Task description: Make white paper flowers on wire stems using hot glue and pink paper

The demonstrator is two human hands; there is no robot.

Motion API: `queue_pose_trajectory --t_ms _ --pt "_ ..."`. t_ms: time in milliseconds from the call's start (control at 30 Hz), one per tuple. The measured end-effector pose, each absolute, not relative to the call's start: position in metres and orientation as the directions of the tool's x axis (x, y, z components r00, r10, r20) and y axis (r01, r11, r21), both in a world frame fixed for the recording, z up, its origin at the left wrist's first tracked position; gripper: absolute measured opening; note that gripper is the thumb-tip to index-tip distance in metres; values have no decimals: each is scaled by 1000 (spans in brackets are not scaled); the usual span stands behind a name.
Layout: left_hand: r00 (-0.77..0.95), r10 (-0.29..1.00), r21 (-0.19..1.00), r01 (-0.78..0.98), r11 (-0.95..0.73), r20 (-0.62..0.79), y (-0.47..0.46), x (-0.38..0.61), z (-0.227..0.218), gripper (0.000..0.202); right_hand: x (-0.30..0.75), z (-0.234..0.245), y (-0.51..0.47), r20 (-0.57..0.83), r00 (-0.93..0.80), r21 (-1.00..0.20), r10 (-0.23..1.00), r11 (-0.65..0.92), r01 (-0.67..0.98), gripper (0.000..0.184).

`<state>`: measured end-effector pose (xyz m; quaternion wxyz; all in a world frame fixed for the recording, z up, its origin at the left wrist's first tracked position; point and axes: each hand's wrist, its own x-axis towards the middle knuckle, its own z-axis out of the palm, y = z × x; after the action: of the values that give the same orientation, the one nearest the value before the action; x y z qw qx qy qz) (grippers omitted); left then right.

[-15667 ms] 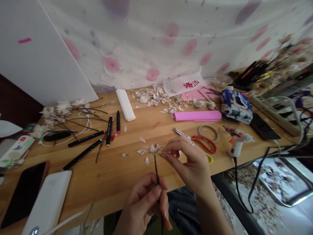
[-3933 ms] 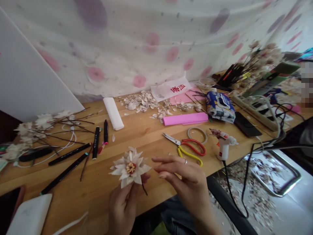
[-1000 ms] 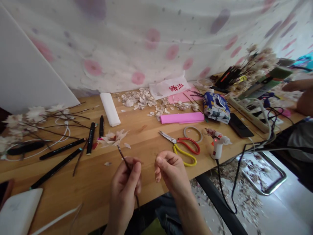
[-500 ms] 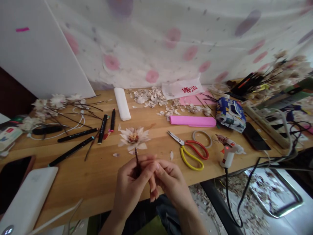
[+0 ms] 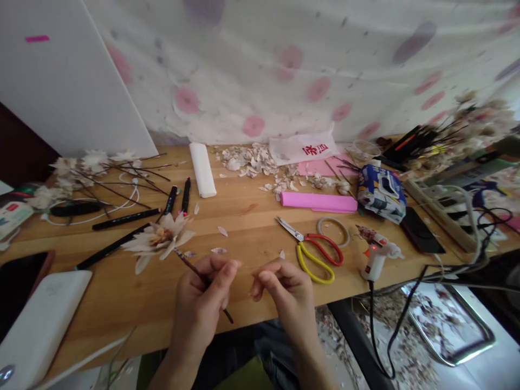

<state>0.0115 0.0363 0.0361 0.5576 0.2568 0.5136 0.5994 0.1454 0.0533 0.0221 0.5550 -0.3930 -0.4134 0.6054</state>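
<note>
My left hand is closed round the thin brown stem of a handmade flower. The flower has pale cream petals and an orange-brown centre, and its head leans to the left above the table. The stem's lower end pokes out below my fingers. My right hand is a little apart from the left, its thumb pressed to the curled fingers; whether something small is pinched there I cannot make out. Closest to it lie scissors with one red and one yellow handle. A few loose petals lie on the wood between flower and scissors.
A glue gun with a lit red light stands at the right, its cable hanging off the edge. Behind are a tape ring, a pink roll, a petal heap and a wipes pack. Markers and stemmed flowers lie left.
My hands have moved apart. The left has tilted the flower, so its head has swung left and down over the markers. The right hand has come away from the left.
</note>
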Motion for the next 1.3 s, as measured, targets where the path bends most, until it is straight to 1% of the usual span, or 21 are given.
queue_pose_trajectory --t_ms 100,200,267,300,400,467,533,600,733,800,933,1000,1033,1100,1133,1167,1200,1233,1300 --pt "-229 926 886 -427 180 -299 36 11 35 42 148 19 55 -55 -151 -861 987 -123 -493 26" --pt "-221 916 877 -429 218 -335 37 13 37 43 149 17 56 -108 -223 -752 969 -226 -619 15" --pt "-203 918 871 -435 228 -342 38 13 40 41 149 18 55 -155 -233 -705 960 -273 -655 12" --pt "-192 919 868 -438 234 -345 39 13 41 40 149 18 55 -183 -229 -691 956 -291 -661 14" --pt "-133 928 873 -407 268 -347 39 12 43 40 149 19 56 -245 -191 -701 951 -309 -642 21" --pt "-64 938 880 -372 295 -341 38 13 43 43 149 17 58 -245 -135 -746 960 -276 -606 21" --pt "-3 940 879 -356 317 -341 37 14 43 46 150 14 59 -233 -63 -797 970 -228 -559 25" --pt "20 937 871 -361 333 -350 35 16 42 47 152 13 59 -224 -1 -833 975 -192 -519 29" --pt "54 931 840 -415 349 -360 33 17 38 47 157 14 55 -164 51 -890 985 -126 -439 38" --pt "71 932 830 -434 350 -356 32 17 35 46 158 15 54 -82 79 -910 993 -42 -413 43" --pt "107 941 842 -424 335 -320 31 14 32 48 158 16 61 162 178 -906 971 218 -363 62" --pt "117 942 852 -402 336 -315 30 14 32 48 158 17 68 224 206 -905 953 282 -320 67" --pt "124 941 858 -387 337 -314 30 13 32 48 159 19 71 243 197 -908 950 294 -298 66" --pt "149 939 873 -349 342 -309 29 12 33 49 160 23 77 258 123 -921 958 283 -267 54" --pt "176 936 881 -324 346 -304 29 11 33 49 160 26 78 265 50 -935 963 269 -233 54" --pt "203 933 891 -294 346 -296 29 10 33 50 160 29 79 272 -34 -949 962 262 -172 61" --pt "230 931 903 -261 340 -284 30 9 33 50 161 32 80 280 -115 -959 953 271 -86 65" --pt "256 928 914 -231 332 -272 30 9 32 50 161 35 80 299 -183 -951 937 307 21 59" --pt "310 917 926 -201 320 -250 31 8 31 51 163 40 81 383 -263 -868 885 443 224 35"
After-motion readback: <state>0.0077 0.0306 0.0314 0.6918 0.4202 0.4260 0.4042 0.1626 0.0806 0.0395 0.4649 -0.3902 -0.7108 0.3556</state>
